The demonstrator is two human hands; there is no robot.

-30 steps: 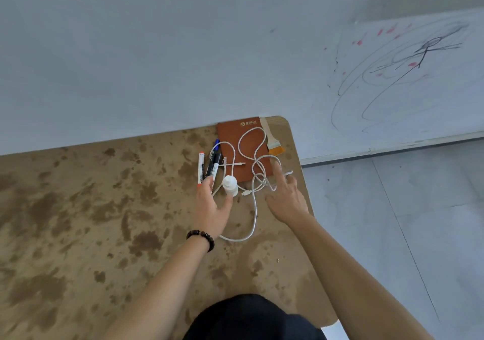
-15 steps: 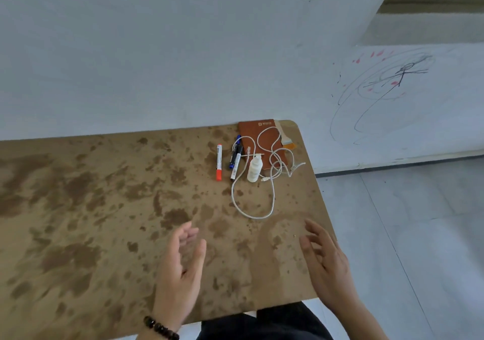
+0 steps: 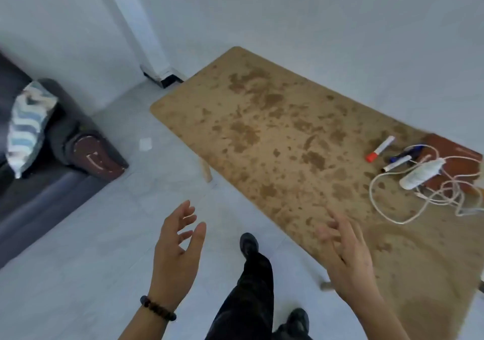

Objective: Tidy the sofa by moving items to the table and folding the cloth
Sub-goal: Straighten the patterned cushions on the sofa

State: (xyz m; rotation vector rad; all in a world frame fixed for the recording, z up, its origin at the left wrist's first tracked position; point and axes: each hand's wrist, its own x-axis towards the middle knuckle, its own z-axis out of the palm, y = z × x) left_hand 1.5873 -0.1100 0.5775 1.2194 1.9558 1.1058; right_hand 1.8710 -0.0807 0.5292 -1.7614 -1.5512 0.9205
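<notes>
The brown mottled table (image 3: 262, 119) runs from centre to the right. At its far right lie a red-capped marker (image 3: 380, 148), dark pens (image 3: 400, 156), a white bottle (image 3: 421, 173), a tangled white cable (image 3: 387, 208) and an orange-brown notebook (image 3: 455, 166). The dark sofa (image 3: 39, 190) is at the left edge with a wavy blue-and-white patterned cushion (image 3: 27, 127) on it. My left hand (image 3: 178, 250) hangs open over the floor. My right hand (image 3: 348, 255) is open over the table's near edge. Both hold nothing.
Pale tiled floor (image 3: 104, 248) lies between sofa and table. My dark trouser leg and shoes (image 3: 251, 282) step across it. A small white scrap (image 3: 145, 144) lies on the floor. A white pillar (image 3: 141, 25) and a table leg (image 3: 205, 169) stand near the wall.
My view has swung left from the table toward the sofa. Both hands have drawn back from the items, which stay on the table, and remain open.
</notes>
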